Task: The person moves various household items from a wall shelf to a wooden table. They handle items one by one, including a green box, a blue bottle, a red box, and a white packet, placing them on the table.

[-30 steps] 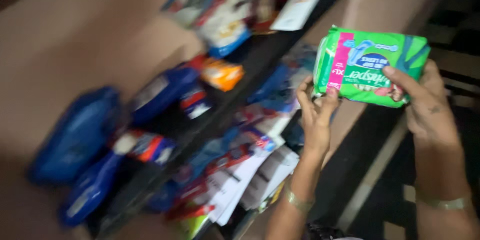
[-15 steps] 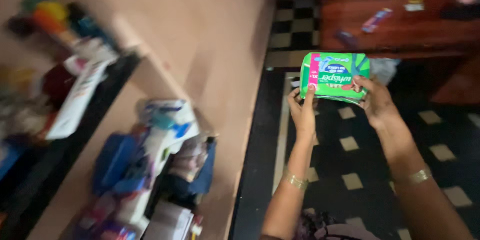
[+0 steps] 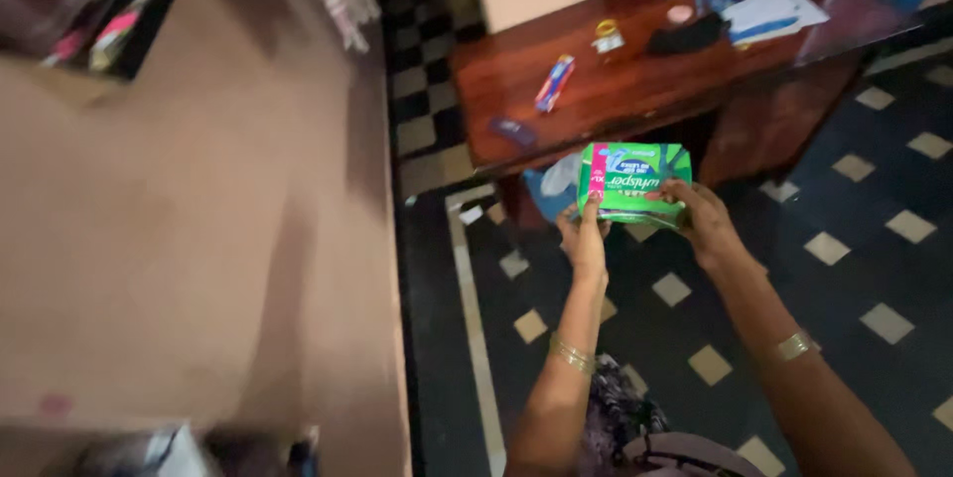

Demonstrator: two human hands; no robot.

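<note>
Head view: we grip the green soft packet (image 3: pixel 633 182) with 2 hands, left hand (image 3: pixel 584 236) closed on its near-left corner, right hand (image 3: pixel 701 221) on its right end, long axis crosswise, just before the wooden table (image 3: pixel 596 90).

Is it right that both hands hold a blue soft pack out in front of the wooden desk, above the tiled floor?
Not quite: the soft pack is green with a pink stripe, not blue. The head view shows the left hand and right hand both holding it in front of the wooden desk, above the tiled floor.
</note>
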